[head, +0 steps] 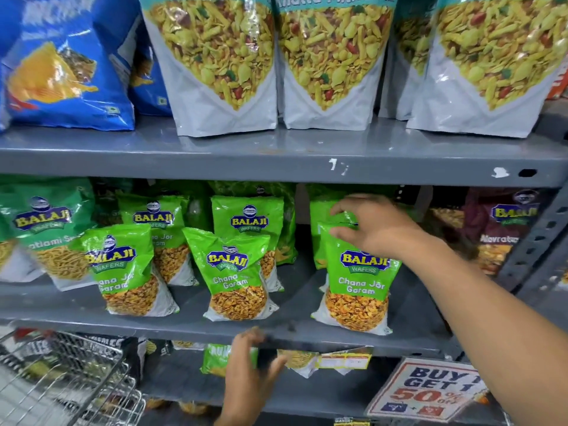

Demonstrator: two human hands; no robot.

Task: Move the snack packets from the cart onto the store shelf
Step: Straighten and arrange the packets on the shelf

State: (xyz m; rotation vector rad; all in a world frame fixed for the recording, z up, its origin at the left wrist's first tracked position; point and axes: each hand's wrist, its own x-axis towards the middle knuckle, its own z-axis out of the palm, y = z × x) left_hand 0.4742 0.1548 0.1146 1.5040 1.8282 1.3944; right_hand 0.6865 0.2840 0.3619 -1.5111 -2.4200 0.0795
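My right hand (373, 227) reaches into the middle shelf (276, 333) and pinches the top edge of a green Chana Jor Garam packet (358, 290), which stands upright at the right of the row. Two more packets of the same kind stand near the shelf front, one in the middle (236, 275) and one to the left (126, 272), with others behind them. My left hand (249, 373) is lower, fingers curled at the shelf's front lip around a dark blurred shape; what it grips is unclear. The wire cart (61, 379) is at the bottom left.
The upper shelf (276, 152) carries blue chip bags (61, 63) and large white mixture pouches (221, 63). A maroon packet (498, 229) stands at the right of the middle shelf. A slotted upright (534, 235) and a "Buy 1 Get 1" sign (427, 388) are at the lower right.
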